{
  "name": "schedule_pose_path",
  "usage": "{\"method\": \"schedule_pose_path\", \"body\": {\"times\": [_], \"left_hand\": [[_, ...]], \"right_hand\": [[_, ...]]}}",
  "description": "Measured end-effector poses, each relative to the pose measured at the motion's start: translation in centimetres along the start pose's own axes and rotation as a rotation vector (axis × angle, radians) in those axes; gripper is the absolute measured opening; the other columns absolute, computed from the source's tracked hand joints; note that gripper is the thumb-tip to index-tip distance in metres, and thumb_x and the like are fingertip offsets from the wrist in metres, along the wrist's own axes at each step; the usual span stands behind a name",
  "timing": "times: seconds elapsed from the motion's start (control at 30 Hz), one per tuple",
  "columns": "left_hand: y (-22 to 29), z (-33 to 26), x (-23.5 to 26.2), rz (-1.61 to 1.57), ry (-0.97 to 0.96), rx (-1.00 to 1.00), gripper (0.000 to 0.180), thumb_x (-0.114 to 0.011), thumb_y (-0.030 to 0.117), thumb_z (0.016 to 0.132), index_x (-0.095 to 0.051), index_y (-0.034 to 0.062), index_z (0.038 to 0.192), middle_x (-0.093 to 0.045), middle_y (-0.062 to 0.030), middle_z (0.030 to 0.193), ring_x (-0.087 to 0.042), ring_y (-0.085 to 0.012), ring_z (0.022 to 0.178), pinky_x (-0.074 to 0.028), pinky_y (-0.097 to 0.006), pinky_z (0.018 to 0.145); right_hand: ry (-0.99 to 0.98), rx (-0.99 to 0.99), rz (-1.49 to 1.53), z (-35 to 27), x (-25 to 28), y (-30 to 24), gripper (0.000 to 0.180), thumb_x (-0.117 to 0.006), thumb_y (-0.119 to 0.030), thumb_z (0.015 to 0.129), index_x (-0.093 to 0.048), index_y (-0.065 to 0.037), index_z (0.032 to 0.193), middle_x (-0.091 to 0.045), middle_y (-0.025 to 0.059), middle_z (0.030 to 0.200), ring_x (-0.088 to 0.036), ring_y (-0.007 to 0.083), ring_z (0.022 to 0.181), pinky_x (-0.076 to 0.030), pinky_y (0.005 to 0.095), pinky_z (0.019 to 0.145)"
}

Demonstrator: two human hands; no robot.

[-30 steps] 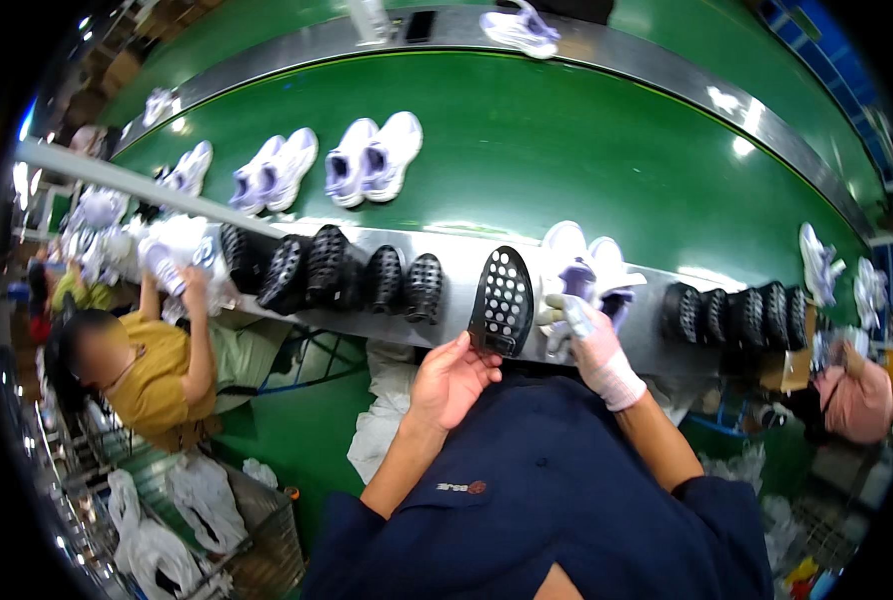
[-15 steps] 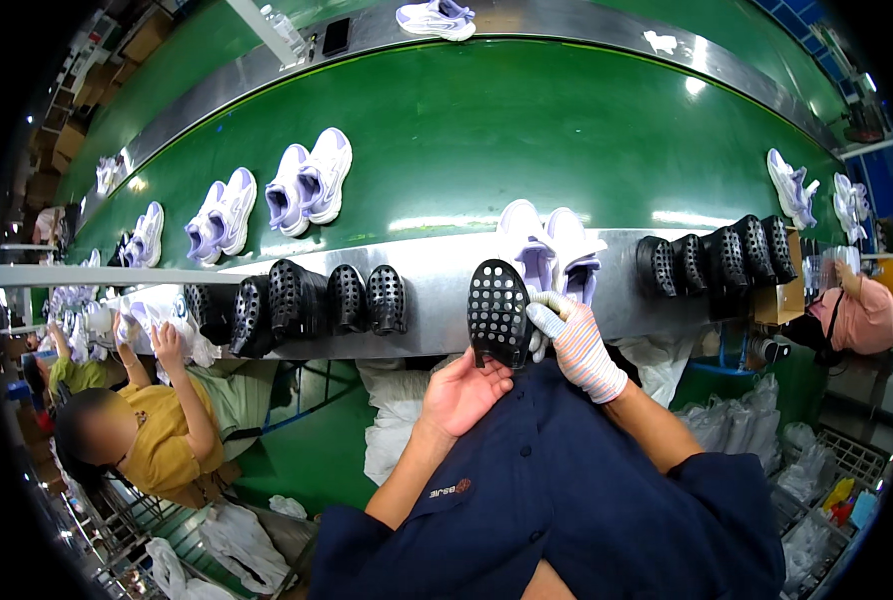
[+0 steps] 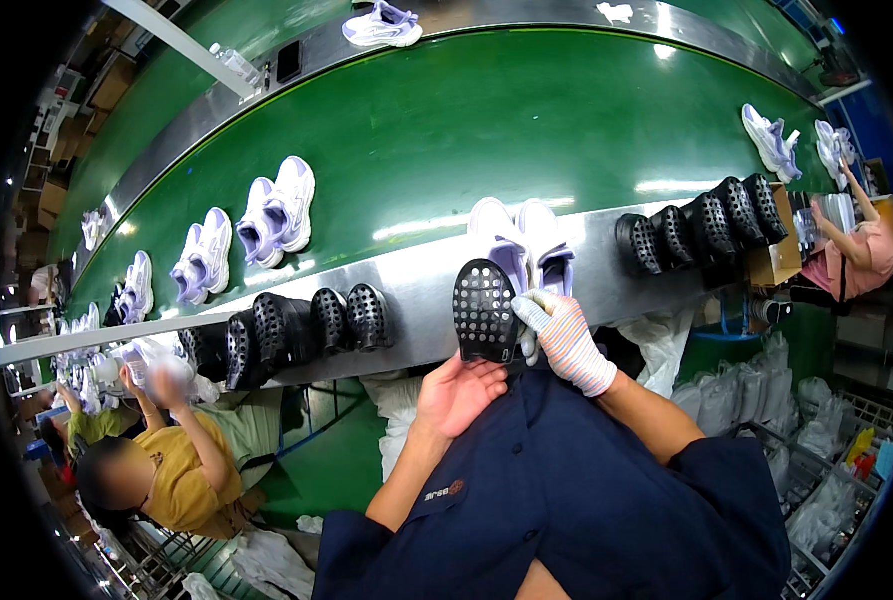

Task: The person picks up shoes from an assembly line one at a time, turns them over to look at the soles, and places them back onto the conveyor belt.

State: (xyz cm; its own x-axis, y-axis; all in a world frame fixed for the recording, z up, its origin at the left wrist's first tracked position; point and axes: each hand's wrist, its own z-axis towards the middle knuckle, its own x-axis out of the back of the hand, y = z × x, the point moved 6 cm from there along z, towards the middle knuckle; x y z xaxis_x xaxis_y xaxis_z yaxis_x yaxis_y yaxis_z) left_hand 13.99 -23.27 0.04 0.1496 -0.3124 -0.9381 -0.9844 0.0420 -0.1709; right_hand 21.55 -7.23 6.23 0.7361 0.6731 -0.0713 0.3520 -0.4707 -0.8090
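A black studded shoe sole (image 3: pixel 485 310) stands upright in front of me, its lower end resting in the palm of my bare left hand (image 3: pixel 459 394). My right hand (image 3: pixel 564 338), in a striped knit glove, touches the sole's right edge. Just behind the sole, a pair of white and lilac sneakers (image 3: pixel 523 243) sits on the steel rail (image 3: pixel 417 275) of the green conveyor belt (image 3: pixel 487 130).
Rows of black soles stand on the rail at the left (image 3: pixel 297 328) and right (image 3: pixel 702 220). More sneaker pairs (image 3: pixel 277 210) ride the belt. A person in a yellow shirt (image 3: pixel 177 470) works at the lower left, another in pink (image 3: pixel 857 255) at the right. White bags (image 3: pixel 817 500) fill the lower right.
The view has shifted, so the belt and sneakers sit further left and lower. The sole stays upright between my hands; my gloved right hand has slid along its right edge.
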Motion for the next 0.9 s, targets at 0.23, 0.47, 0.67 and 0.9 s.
{"method": "schedule_pose_path", "body": {"times": [0.23, 0.47, 0.67, 0.9], "left_hand": [[0.8, -0.1, -1.0, 0.268, 0.084, -0.133, 0.045, -0.047, 0.035, 0.107, -0.059, -0.0009, 0.132, -0.064, -0.0209, 0.127, -0.060, -0.0323, 0.115, -0.048, -0.046, 0.100], [5.5, 4.4, -6.7, 0.688, 0.170, -0.474, 0.042, -0.064, 0.018, 0.101, -0.053, -0.0001, 0.137, -0.066, -0.0147, 0.121, -0.065, -0.0199, 0.105, -0.053, -0.033, 0.092], [9.1, 5.2, -2.4, 1.160, 0.691, -0.715, 0.009, -0.074, 0.007, 0.090, -0.073, -0.0013, 0.093, -0.069, -0.0015, 0.087, -0.059, -0.0081, 0.079, -0.048, -0.024, 0.074], [7.7, 10.6, 0.2, 1.298, 0.769, -0.588, 0.011, -0.076, 0.008, 0.084, -0.076, 0.0001, 0.090, -0.071, -0.0040, 0.081, -0.060, -0.0107, 0.068, -0.048, -0.028, 0.061]], "right_hand": [[0.027, 0.016, -0.186, 0.5, 0.6, 0.2, 0.026, -0.059, -0.025, 0.105, -0.067, -0.002, 0.096, -0.057, 0.0028, 0.059, -0.053, 0.0090, 0.044, -0.042, 0.0273, 0.039], [-0.560, -0.136, 0.077, 0.1, -2.3, 4.0, 0.021, -0.056, -0.020, 0.100, -0.069, -0.004, 0.095, -0.062, 0.0039, 0.064, -0.056, 0.0119, 0.049, -0.044, 0.0307, 0.043], [0.090, 0.284, -0.659, 0.3, 5.5, 2.4, 0.039, -0.063, -0.040, 0.097, -0.071, -0.003, 0.106, -0.071, 0.0164, 0.084, -0.070, 0.0308, 0.073, -0.056, 0.0399, 0.069], [0.046, 0.315, -1.415, -2.1, -0.1, -0.4, 0.060, -0.069, -0.051, 0.091, -0.061, 0.001, 0.121, -0.071, 0.0192, 0.089, -0.072, 0.0369, 0.082, -0.057, 0.0472, 0.071]]}}
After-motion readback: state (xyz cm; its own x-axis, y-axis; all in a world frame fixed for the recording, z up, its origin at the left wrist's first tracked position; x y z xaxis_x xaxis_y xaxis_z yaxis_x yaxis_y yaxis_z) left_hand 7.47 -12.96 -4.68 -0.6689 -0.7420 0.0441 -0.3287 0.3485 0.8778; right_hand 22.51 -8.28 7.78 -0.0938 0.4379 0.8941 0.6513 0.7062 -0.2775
